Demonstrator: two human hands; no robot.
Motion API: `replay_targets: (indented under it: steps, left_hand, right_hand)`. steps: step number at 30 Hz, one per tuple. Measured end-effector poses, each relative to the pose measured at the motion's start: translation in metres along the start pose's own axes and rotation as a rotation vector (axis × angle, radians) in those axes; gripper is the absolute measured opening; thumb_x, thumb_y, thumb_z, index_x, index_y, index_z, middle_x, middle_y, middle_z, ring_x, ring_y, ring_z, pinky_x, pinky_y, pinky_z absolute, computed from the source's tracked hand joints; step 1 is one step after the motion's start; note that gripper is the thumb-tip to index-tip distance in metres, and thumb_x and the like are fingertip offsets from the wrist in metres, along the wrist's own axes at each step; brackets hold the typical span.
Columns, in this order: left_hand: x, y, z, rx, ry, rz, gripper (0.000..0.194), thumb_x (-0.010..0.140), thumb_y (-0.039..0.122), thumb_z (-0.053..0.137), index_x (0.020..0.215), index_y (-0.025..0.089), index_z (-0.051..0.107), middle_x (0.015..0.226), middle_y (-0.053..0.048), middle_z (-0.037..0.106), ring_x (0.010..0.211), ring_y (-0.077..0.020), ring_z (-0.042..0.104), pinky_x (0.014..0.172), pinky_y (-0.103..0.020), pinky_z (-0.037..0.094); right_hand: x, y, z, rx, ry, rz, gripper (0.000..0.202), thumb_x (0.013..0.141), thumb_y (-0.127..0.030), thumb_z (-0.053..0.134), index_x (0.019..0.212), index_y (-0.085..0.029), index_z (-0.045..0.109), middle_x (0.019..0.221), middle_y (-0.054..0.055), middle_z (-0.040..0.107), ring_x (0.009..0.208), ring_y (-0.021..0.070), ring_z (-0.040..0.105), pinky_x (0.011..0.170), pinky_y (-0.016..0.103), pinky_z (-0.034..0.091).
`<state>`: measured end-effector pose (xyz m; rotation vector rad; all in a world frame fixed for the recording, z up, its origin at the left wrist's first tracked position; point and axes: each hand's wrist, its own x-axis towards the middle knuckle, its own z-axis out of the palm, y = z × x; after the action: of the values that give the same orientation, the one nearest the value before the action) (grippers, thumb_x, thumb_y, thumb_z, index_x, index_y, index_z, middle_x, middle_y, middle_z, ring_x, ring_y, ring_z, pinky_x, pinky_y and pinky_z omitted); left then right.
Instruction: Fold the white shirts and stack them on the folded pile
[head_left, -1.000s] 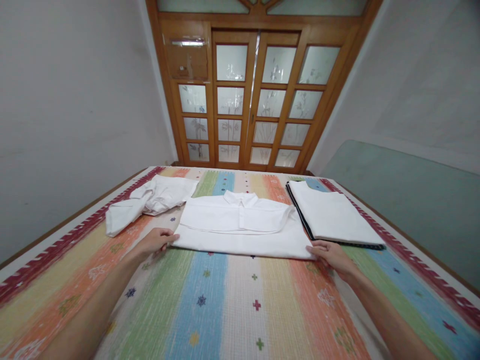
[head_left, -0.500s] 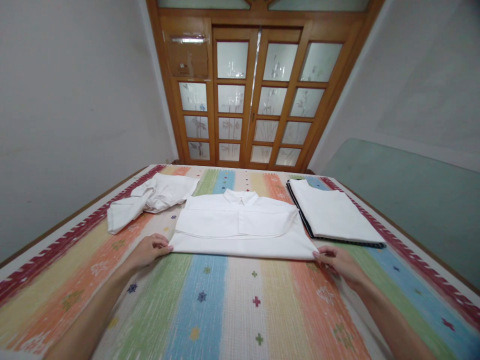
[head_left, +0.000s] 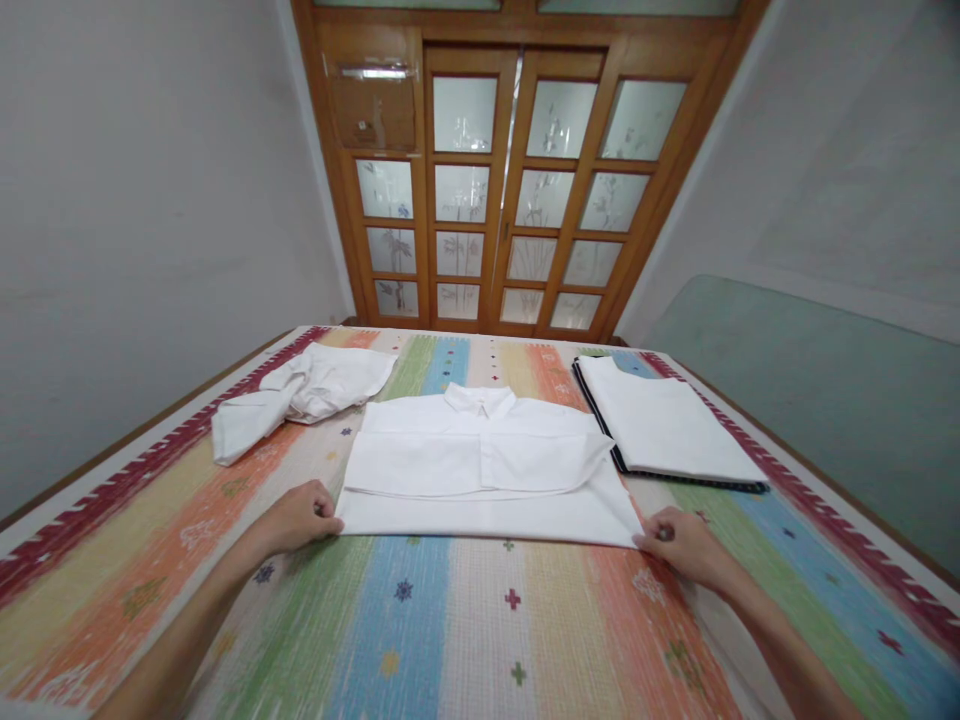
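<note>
White shirt (head_left: 480, 465): laid folded midway between the left and right edges of the striped cover (head_left: 450, 640), collar toward the far edge.
Left hand (head_left: 304, 517): shirt's near left corner is pinched by the fingers.
Right hand (head_left: 679, 542): near right corner is likewise pinched.
Left edge: crumpled white garment (head_left: 330, 385) is placed alongside.
Right edge: folded white garment (head_left: 671, 420) is stacked on dark cloth (head_left: 600, 418).

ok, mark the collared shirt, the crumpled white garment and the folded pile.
Collared shirt (head_left: 457, 464): head view, on the folded-over panel below the collar (head_left: 480, 401).
Crumpled white garment (head_left: 321, 388): head view, on its bunched middle.
Folded pile (head_left: 669, 418): head view, on the middle of its white top piece.
</note>
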<state>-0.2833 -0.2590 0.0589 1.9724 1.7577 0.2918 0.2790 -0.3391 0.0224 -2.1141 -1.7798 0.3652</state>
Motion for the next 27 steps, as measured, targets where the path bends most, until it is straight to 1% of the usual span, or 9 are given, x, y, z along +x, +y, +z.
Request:
replay_targets:
  steps: [3,5,8,10,14,17,22,25,27]
  left_hand:
    - [-0.006,0.008,0.004,0.171,0.211,0.000,0.015,0.061,0.034,0.062,0.063,0.020,0.055,0.072,-0.002,0.059,0.068,-0.0199,0.056,0.061,-0.028,0.039]
    - [-0.007,0.017,0.011,0.234,0.313,0.056,0.014,0.069,0.033,0.057,0.067,0.020,0.053,0.076,-0.003,0.059,0.069,-0.0200,0.056,0.064,-0.029,0.040]
    - [-0.008,0.031,0.029,0.279,0.299,0.224,0.015,0.077,0.030,0.050,0.069,0.020,0.054,0.077,-0.007,0.061,0.076,-0.0227,0.058,0.073,-0.033,0.042]
    - [-0.009,0.037,0.044,0.291,0.309,0.342,0.019,0.083,0.028,0.045,0.074,0.018,0.059,0.081,-0.009,0.064,0.082,-0.0252,0.059,0.078,-0.038,0.043]
    - [-0.013,0.037,0.069,0.243,0.381,0.466,0.027,0.089,0.025,0.040,0.088,0.018,0.065,0.092,-0.012,0.068,0.089,-0.0248,0.062,0.087,-0.041,0.047]
    - [-0.016,0.034,0.078,0.204,0.354,0.495,0.032,0.091,0.028,0.039,0.106,0.018,0.066,0.112,-0.012,0.067,0.105,-0.0246,0.061,0.098,-0.040,0.046]
    - [-0.007,0.035,0.078,0.274,0.359,0.574,0.041,0.092,0.027,0.039,0.128,0.016,0.054,0.146,-0.013,0.042,0.136,-0.0277,0.036,0.110,-0.045,0.036]
    - [0.008,0.039,0.071,0.364,0.422,0.614,0.043,0.092,0.022,0.036,0.132,0.013,0.048,0.154,-0.013,0.026,0.143,-0.0293,0.017,0.111,-0.051,0.032]
    - [0.021,0.044,0.064,0.421,0.467,0.619,0.042,0.091,0.019,0.036,0.130,0.011,0.049,0.155,-0.013,0.022,0.144,-0.0299,0.009,0.112,-0.052,0.029]
  right_hand:
    - [-0.005,-0.012,-0.003,-0.132,0.114,-0.015,0.016,0.064,-0.034,0.063,0.058,-0.022,0.055,0.068,0.004,0.061,0.067,0.0213,0.057,0.064,0.031,0.043]
    - [-0.006,-0.025,-0.002,-0.154,0.188,-0.112,0.014,0.070,-0.035,0.060,0.067,-0.022,0.058,0.077,0.006,0.063,0.078,0.0245,0.059,0.072,0.034,0.045]
    - [-0.003,-0.044,0.004,-0.062,0.141,-0.344,0.017,0.081,-0.037,0.054,0.081,-0.023,0.063,0.092,0.009,0.066,0.092,0.0267,0.059,0.088,0.040,0.044]
    - [0.000,-0.051,0.012,0.010,0.082,-0.428,0.022,0.085,-0.037,0.051,0.093,-0.023,0.066,0.103,0.009,0.068,0.100,0.0272,0.059,0.095,0.043,0.042]
    - [0.007,-0.054,0.027,0.057,0.029,-0.445,0.033,0.089,-0.039,0.048,0.110,-0.022,0.066,0.120,0.011,0.064,0.115,0.0285,0.056,0.103,0.047,0.039]
    - [0.010,-0.054,0.034,0.019,-0.011,-0.462,0.039,0.092,-0.040,0.043,0.121,-0.021,0.062,0.126,0.010,0.060,0.121,0.0279,0.052,0.107,0.047,0.037]
    - [0.023,-0.060,0.039,-0.042,0.044,-0.597,0.046,0.094,-0.039,0.042,0.137,-0.023,0.049,0.139,0.008,0.050,0.130,0.0256,0.044,0.109,0.045,0.037]
    - [0.040,-0.063,0.040,-0.101,0.141,-0.698,0.053,0.095,-0.038,0.041,0.146,-0.022,0.034,0.146,0.010,0.041,0.134,0.0266,0.037,0.108,0.046,0.038]
    - [0.053,-0.064,0.041,-0.151,0.182,-0.715,0.058,0.096,-0.039,0.039,0.149,-0.021,0.026,0.149,0.010,0.036,0.138,0.0274,0.031,0.108,0.048,0.037]
